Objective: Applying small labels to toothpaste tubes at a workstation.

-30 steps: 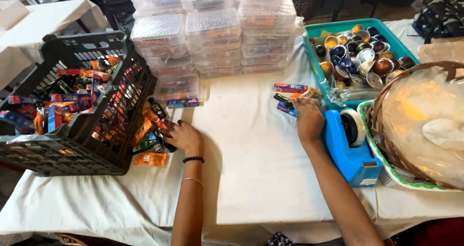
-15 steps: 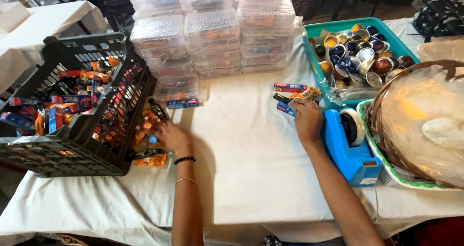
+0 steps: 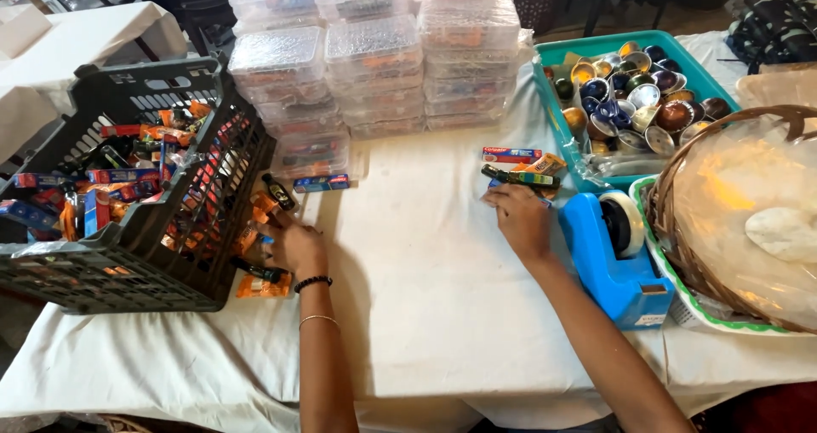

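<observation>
On white-clothed table (image 3: 425, 271), black crate (image 3: 128, 254), stacked clear boxes (image 3: 374, 50)

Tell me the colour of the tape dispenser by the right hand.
Blue tape dispenser, clear in the head view.

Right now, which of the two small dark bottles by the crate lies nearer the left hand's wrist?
The small dark bottle lying flat on the orange packet, just below the left hand. The other bottle sits above the fingers, beside the black crate.
</observation>
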